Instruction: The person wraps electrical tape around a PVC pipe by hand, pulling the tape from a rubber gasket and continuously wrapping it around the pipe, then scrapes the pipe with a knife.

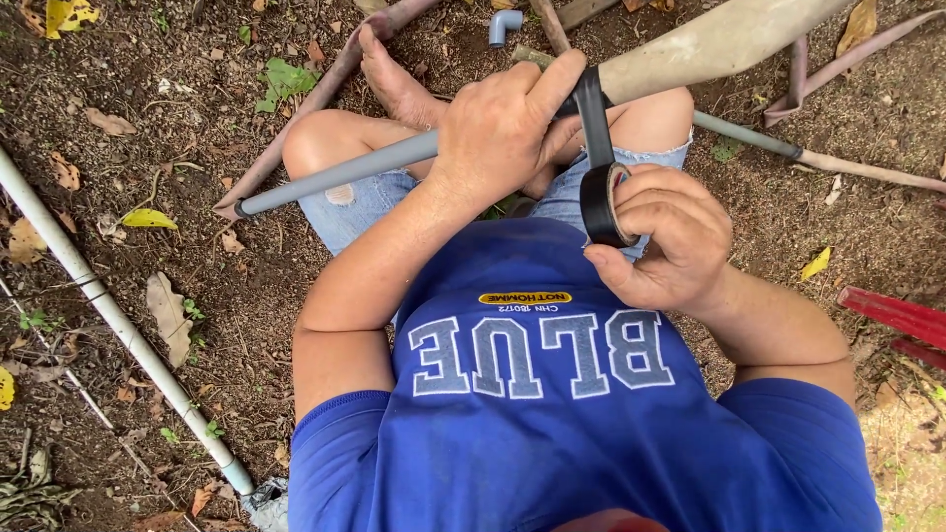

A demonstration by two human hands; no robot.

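I had my left hand (503, 123) clamped around the grey pipe (340, 175) right where it met the beige hose (709, 44), thumb pinning the black tape strip (591, 113) against that joint. My right hand (665, 241) gripped the roll of black tape (603, 205) just below the joint. The pipe's long axis ran left to right across my knees, so my left hand sat nearer the joint.

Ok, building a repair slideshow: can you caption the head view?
Left hand steadies grey pipe at hose joint; right hand pulls black tape roll.
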